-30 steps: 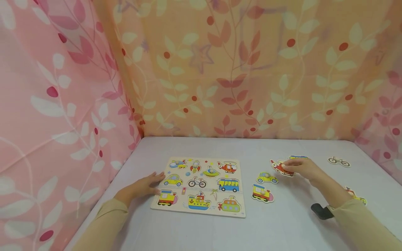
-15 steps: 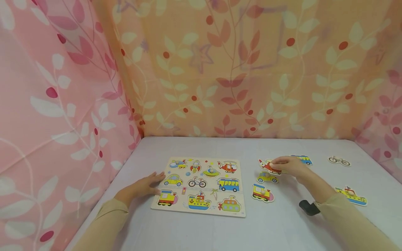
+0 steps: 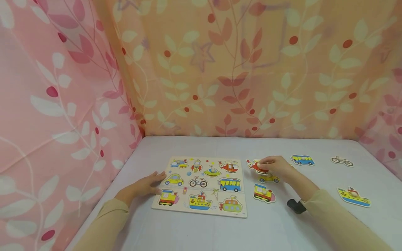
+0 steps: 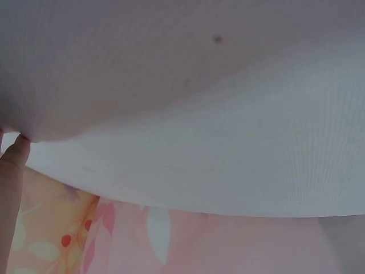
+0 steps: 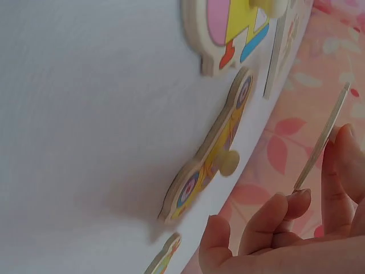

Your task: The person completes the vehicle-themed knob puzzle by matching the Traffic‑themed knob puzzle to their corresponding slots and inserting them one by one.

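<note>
— Which way is the helicopter piece pointed?
— In the head view, its tail is directed to the left and its nose to the right, towards the right hand. The long axis is laid almost from side to side, the tail end being seen slightly higher. In the right wrist view it is shown edge-on, as a thin slanting strip, lifted clear of the surface.
— And how is it placed relative to the fingers?
— The body is pinched by the right fingertips, while the tail is left free, to their left. Whether the knob is gripped cannot be told.
— Where is it held?
— Just to the right of the puzzle board, near the yellow car piece, which is partly covered by the hand. The train piece is placed nearer to the person.
— And the left hand?
— Its fingers are loosely spread, and the board's left edge is touched by them.
</note>
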Demonstrator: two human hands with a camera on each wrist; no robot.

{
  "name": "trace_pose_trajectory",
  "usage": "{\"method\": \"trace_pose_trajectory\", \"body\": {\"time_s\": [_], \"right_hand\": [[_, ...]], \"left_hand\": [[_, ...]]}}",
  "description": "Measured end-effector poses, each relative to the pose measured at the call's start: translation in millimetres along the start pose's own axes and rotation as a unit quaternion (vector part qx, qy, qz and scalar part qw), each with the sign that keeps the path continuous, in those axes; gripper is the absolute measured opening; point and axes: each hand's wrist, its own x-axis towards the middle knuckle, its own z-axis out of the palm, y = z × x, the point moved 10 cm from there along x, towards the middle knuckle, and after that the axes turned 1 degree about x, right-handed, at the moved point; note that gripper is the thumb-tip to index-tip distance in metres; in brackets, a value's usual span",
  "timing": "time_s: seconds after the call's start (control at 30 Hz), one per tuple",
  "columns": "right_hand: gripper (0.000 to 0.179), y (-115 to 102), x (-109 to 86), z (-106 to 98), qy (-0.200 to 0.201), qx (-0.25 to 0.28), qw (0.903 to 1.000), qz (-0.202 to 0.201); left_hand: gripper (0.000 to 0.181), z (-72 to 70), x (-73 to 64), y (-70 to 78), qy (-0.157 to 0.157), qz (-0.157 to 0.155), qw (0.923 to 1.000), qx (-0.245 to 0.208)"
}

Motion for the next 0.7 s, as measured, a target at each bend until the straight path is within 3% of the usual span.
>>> {"method": "trace_pose_trajectory", "body": {"time_s": [0.43, 0.7], "right_hand": [[0.039, -23.7, 8.1, 21.4, -0.001, -0.019, 0.9994, -0.03], [0.034, -31.7, 13.1, 31.1, -0.005, -0.003, 0.9995, -0.03]], "left_hand": [[0.079, -3.8, -1.1, 1.7, 0.007, -0.003, 1.0, 0.003], [0.076, -1.6, -3.7, 4.0, 0.002, 0.007, 1.0, 0.0]]}}
